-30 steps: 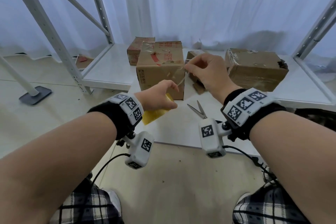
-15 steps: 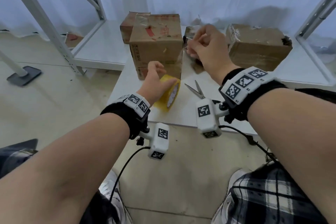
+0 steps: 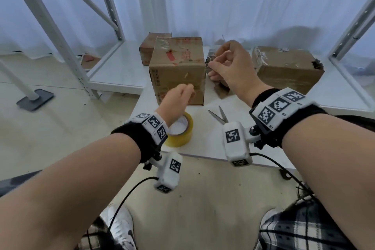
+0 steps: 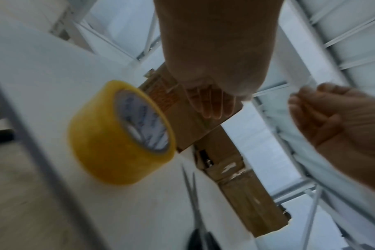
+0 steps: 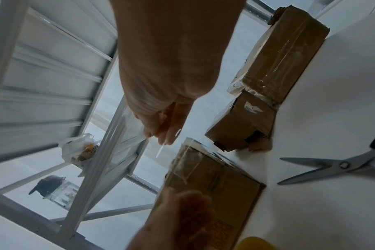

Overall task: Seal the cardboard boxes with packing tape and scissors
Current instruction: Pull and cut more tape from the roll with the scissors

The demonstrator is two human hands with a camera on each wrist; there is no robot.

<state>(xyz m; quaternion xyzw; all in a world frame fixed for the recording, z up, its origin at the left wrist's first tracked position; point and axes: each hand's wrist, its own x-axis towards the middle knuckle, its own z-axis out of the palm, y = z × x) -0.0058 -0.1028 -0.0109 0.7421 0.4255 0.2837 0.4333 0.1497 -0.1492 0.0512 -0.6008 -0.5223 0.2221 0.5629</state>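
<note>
The tape roll (image 3: 179, 132) lies on the white table (image 3: 203, 144) at six o'clock from the tall cardboard box (image 3: 178, 71), half hidden by the blurred, loosely open, empty left hand (image 3: 176, 100), while the right hand (image 3: 233, 67) pinches a barely visible clear strip at three o'clock, scissors (image 3: 220, 114) partly covered.

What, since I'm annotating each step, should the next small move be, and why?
Probably the left hand settles on the nearest box to steady it: its fingers are straight and empty, the right hand pinches a clear tape strip beside that box, and the tape roll and scissors lie free.
</note>
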